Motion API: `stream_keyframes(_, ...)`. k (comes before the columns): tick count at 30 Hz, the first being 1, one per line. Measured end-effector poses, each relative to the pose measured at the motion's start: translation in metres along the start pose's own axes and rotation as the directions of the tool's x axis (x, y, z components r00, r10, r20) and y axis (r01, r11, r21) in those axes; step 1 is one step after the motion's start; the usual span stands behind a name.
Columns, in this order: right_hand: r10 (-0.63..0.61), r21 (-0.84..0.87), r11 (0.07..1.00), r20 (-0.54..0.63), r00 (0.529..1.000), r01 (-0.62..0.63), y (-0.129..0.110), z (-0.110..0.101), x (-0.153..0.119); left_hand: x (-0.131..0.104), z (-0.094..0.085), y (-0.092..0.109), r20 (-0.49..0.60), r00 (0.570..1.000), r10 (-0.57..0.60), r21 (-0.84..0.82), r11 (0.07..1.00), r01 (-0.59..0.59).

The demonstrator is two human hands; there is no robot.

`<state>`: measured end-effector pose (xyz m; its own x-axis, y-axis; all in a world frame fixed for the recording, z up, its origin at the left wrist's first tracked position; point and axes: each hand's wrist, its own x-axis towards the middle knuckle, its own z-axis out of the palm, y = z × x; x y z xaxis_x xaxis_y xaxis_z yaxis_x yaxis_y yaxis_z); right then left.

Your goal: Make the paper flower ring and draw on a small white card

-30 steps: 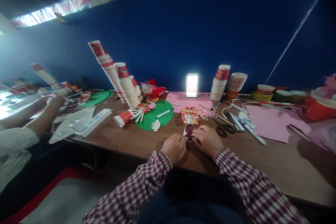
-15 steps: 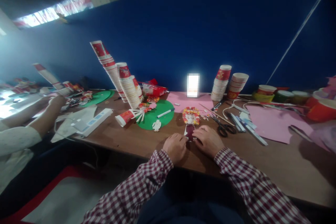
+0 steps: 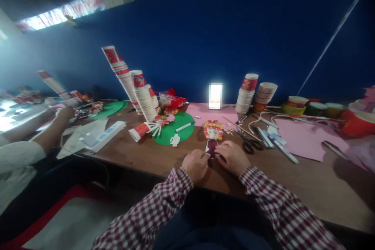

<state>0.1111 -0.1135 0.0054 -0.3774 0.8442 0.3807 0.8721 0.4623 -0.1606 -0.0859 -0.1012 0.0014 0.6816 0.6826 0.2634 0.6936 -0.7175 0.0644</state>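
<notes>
Still, our left hand (image 3: 195, 165) stays curled at the left side of the dark red piece (image 3: 212, 148), our right hand (image 3: 233, 157) with bent fingers at its right; whether either grip pinches it, we cannot tell. Nothing has visibly shifted, so the work holds at the same stage. Our forearms (image 3: 156, 205) slant inward across the front edge of the bench (image 3: 159, 160); the piece lies near that edge, nearer than the ornate cutout (image 3: 213, 129).
</notes>
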Motion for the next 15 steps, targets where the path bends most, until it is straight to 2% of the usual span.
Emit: stream_keyframes(15, 0.002, 0.005, 1.0, 0.0, 1.0, -0.002, 0.0008, 0.0018, -0.0004, 0.0008, 0.0002, -0.0001, 0.002, 1.0, -0.005, -0.007, 1.0, 0.005)
